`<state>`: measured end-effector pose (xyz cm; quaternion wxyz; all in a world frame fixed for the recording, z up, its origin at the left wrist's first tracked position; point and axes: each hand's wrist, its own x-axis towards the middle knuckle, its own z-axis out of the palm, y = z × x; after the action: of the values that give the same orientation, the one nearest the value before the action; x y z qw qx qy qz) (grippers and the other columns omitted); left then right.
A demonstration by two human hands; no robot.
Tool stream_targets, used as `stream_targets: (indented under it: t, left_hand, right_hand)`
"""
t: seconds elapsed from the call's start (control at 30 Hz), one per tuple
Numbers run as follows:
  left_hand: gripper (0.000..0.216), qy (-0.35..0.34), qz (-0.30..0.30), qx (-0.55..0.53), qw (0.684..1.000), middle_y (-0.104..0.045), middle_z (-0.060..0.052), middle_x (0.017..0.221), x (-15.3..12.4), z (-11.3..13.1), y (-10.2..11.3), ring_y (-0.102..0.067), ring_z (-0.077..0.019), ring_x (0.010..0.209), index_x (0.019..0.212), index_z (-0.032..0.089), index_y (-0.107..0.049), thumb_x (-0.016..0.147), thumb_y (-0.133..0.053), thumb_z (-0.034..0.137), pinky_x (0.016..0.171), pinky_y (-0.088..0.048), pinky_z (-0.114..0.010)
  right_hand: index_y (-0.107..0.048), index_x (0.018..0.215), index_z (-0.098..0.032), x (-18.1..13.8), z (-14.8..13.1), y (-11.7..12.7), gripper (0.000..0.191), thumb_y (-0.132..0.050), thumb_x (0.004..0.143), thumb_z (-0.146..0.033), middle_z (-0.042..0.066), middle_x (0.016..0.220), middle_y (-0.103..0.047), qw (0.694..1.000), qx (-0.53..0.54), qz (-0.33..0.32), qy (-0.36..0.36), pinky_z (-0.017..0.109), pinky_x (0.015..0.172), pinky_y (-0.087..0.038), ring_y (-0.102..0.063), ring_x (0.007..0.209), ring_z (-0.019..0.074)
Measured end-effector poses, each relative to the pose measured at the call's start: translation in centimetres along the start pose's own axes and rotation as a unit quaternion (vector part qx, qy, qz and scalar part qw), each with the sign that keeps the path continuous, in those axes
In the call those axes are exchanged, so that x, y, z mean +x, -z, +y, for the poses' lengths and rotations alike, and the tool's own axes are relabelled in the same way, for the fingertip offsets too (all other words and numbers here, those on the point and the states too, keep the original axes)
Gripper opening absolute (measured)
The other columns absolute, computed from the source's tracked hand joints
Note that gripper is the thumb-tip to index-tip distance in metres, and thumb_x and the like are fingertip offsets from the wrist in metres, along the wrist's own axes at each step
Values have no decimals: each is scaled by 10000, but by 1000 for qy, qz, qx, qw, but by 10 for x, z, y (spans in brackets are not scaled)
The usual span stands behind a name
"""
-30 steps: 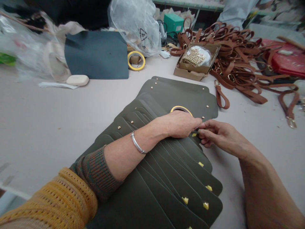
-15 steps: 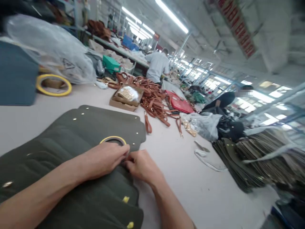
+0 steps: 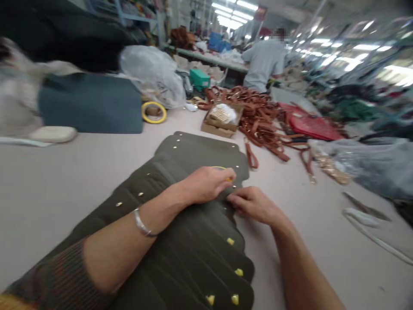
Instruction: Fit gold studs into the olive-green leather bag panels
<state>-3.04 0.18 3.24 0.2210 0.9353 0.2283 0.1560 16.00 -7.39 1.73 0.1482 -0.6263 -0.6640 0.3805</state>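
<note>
Several dark green leather panels (image 3: 180, 241) lie fanned out in an overlapping row on the pale table (image 3: 64, 181), with brass studs and small yellow tabs along their edges. My left hand (image 3: 208, 183) rests on the stack with its fingers curled together, partly covering a yellow tape ring (image 3: 222, 168). My right hand (image 3: 253, 204) is beside it at the panels' edge, fingers pinched on something too small to make out. The two hands nearly touch.
A cardboard box of gold hardware (image 3: 222, 118) and a heap of brown leather straps (image 3: 264, 120) lie behind. A yellow tape roll (image 3: 154, 112), a dark blue sheet (image 3: 92, 103), plastic bags (image 3: 151, 73) and red pieces (image 3: 309, 125) surround them. A person in a grey shirt (image 3: 264, 64) stands beyond.
The view swung up and right across the workshop, then partly back down. Both hands stayed together at the same spot on the panel stack.
</note>
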Motion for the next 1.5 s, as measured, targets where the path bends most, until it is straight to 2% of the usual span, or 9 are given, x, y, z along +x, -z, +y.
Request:
stream_targets:
  t: [0.07, 0.2, 0.47, 0.73, 0.93, 1.07, 1.23, 1.4, 1.5]
  left_hand:
    - [354, 11, -5, 3, 1000, -676, -16, 1001, 1, -5, -4, -636, -156, 922, 1288, 251, -434, 936, -473, 250, 753, -435, -220]
    - [413, 37, 15, 16, 999, -687, -43, 967, 0, -4, -6, -656, -175, 921, 1315, 190, -379, 931, -509, 267, 759, -470, -245]
    - [371, 15, 15, 67, 998, -685, -90, 1025, 1, 2, -8, -665, -209, 951, 1276, 157, -381, 954, -488, 307, 765, -490, -288]
    - [225, 12, 42, 30, 999, -666, -33, 1000, 0, 2, -10, -642, -164, 909, 1171, 190, -472, 957, -458, 256, 758, -461, -258]
    - [127, 11, 70, 35, 997, -674, -24, 929, 3, -3, -14, -624, -154, 892, 980, 182, -569, 948, -463, 244, 754, -436, -253]
    - [162, 28, 73, 90, 993, -675, -32, 913, 1, 7, -11, -625, -163, 868, 955, 177, -583, 937, -428, 221, 692, -421, -253]
    - [194, 24, 90, 110, 990, -679, -33, 969, -2, 19, -11, -625, -171, 874, 993, 192, -593, 933, -415, 240, 624, -398, -251]
    - [191, 51, 13, 154, 987, -681, -42, 880, 0, 8, -23, -638, -170, 793, 993, 172, -597, 924, -419, 148, 604, -408, -245]
    - [209, 56, -29, 167, 984, -672, -69, 898, 1, 4, -26, -646, -194, 817, 986, 158, -611, 921, -415, 128, 601, -427, -257]
  right_hand:
    - [-685, 746, -155, 5, 10, 5, 298, -548, 864, -392, -10, 579, -602, 994, 49, 97, 16, 233, 506, -396, -524, 530, 117]
    - [-713, 981, -184, 3, 13, 7, 264, -652, 809, -374, 42, 856, -722, 963, 76, 237, 103, 295, 705, -517, -647, 733, 163]
    - [-696, 943, -226, 2, -1, -3, 152, -568, 875, -273, 49, 927, -734, 930, -114, 278, 210, 316, 757, -520, -679, 803, 184]
    - [-689, 836, -249, 0, -3, -12, 130, -562, 835, -278, 44, 790, -722, 907, -185, 351, 144, 313, 681, -497, -662, 691, 193]
    - [-693, 805, -225, 0, -8, -15, 112, -588, 798, -264, 45, 727, -701, 917, -150, 351, 117, 302, 645, -501, -648, 641, 181]
    - [-695, 768, -192, 7, -13, -18, 119, -645, 750, -299, 15, 593, -661, 940, 83, 329, 29, 273, 525, -516, -622, 521, 156]
    - [-671, 671, -166, 16, 2, -8, 142, -746, 641, -281, 2, 574, -644, 908, 282, 305, -45, 248, 479, -560, -618, 491, 133]
    - [-726, 759, -150, 12, 28, 10, 281, -828, 585, -345, 28, 693, -686, 925, 321, 170, -113, 236, 574, -598, -637, 570, 112]
    - [-721, 765, -136, 12, 30, 9, 323, -838, 584, -376, 28, 658, -672, 938, 280, 151, -135, 218, 544, -582, -631, 554, 112]
